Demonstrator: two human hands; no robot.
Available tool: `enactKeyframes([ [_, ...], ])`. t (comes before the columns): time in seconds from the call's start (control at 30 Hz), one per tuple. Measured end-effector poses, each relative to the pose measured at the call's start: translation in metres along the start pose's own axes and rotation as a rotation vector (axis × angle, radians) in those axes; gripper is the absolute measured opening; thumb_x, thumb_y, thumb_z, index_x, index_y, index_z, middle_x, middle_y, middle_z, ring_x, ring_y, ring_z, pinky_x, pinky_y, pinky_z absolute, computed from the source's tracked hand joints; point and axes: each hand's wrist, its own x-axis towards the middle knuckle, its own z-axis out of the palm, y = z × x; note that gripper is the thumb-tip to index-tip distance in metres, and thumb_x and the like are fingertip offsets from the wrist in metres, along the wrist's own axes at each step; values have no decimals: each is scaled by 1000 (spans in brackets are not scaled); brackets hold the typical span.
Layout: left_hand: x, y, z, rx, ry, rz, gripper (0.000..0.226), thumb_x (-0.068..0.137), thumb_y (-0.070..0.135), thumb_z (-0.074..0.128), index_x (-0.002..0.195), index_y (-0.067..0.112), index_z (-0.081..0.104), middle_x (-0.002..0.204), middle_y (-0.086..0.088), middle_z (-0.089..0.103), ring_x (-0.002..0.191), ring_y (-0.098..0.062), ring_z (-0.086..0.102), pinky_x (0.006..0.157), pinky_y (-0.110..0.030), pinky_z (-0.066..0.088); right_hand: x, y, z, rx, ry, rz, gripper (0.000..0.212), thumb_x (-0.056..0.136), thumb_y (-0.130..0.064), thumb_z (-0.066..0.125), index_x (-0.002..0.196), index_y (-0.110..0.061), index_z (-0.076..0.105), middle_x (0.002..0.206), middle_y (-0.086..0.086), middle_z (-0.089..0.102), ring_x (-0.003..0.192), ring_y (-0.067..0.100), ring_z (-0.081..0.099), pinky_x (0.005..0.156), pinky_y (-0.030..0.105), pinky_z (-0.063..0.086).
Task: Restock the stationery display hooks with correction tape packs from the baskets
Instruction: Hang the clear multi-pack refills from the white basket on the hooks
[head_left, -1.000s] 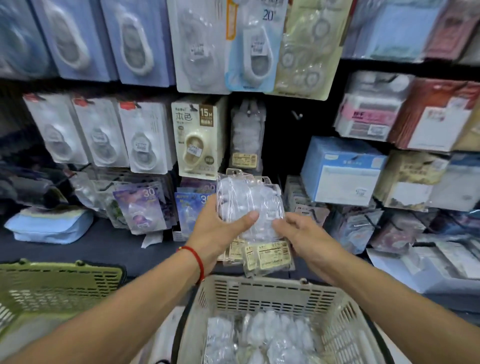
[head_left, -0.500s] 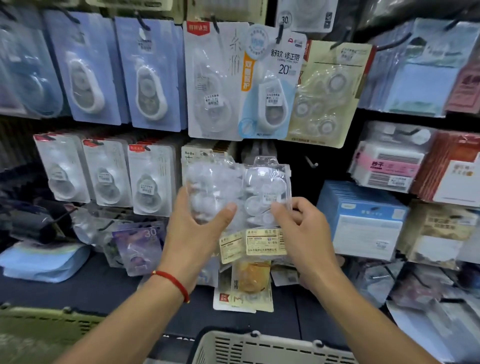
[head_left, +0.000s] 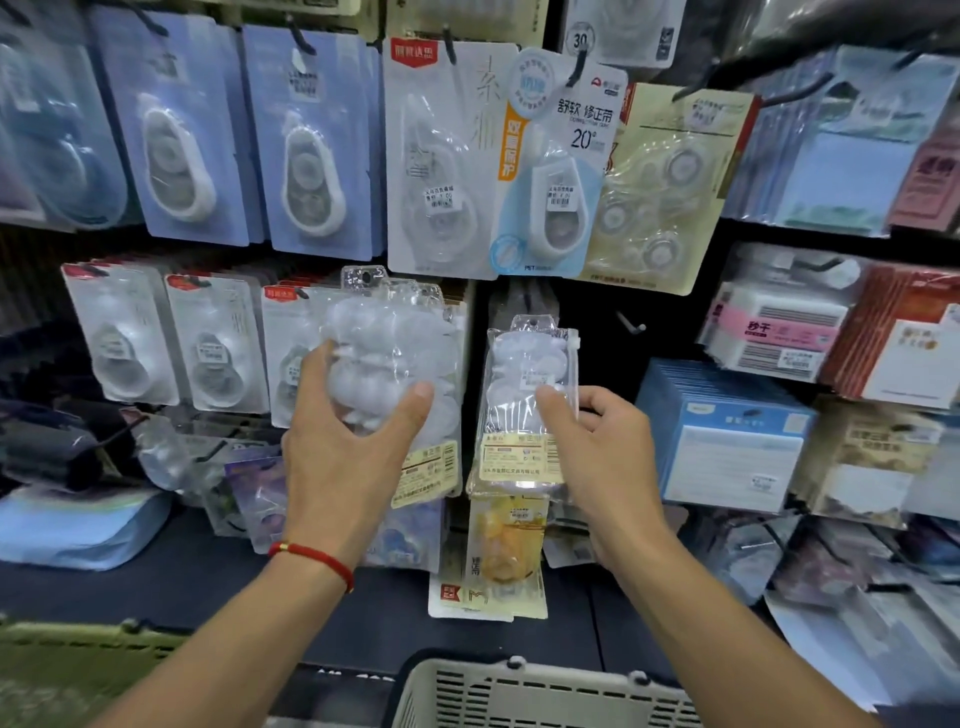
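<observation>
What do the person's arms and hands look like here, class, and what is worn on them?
Both forearms are bare, with no sleeves in view and no gloves. The left hand has a thin red cord bracelet with a small gold bead at the wrist. The right hand wears nothing visible.

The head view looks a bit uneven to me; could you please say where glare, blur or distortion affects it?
Head view: glare streaks the clear packs in the left hand and the single pack in the right hand; wide-angle distortion tilts the hanging cards at the sides; the edges smear, and the basket rim is soft.
</observation>
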Motion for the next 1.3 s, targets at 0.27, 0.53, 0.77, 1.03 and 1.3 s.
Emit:
enactKeyframes([
  [0.27, -9, 0, 15, -108, -84, -93, 47, 74, 42, 90, 104, 49, 55, 97, 40, 68, 89, 22, 63, 70, -3, 51, -12, 2, 6, -231, -157, -119, 21, 100, -49, 59, 113, -34, 66, 107, -20, 68, 97, -6, 62, 80, 15, 48],
  [0.53, -12, -6, 25, -231, -172, -172, 80, 65, 63, 86, 133, 34, 56, 127, 16, 69, 117, -1, 66, 101, -30, 53, -24, 1, 12, 17, -190, -100, 20, 95, -50, 62, 94, -30, 64, 90, 2, 74, 85, 26, 71, 75, 46, 59],
  [0.77, -2, -14, 16, -191, -31, -183, 82, 76, 51, 83, 147, 32, 46, 138, 31, 46, 127, 7, 45, 102, -17, 36, -18, -4, 0, 81, -29, 0, 29, 88, -52, 60, 94, -24, 64, 94, 23, 70, 76, 42, 65, 74, 61, 56],
  [1.03, 6, -21, 12, -189, 76, -171, 93, 79, 52, 83, 157, 36, 35, 125, 34, 38, 126, 3, 35, 94, -14, 30, -14, -5, -6, 190, -113, 47, 19, 87, -41, 59, 90, -26, 70, 87, 19, 74, 71, 28, 64, 60, 42, 46],
  [1.3, 7, -19, 13, -173, 89, -172, 88, 79, 54, 83, 154, 32, 41, 128, 29, 40, 123, 2, 39, 96, -19, 33, -12, -9, -7, 179, -146, 34, 15, 103, -33, 58, 106, -30, 73, 93, 6, 81, 89, 35, 76, 76, 59, 59],
])
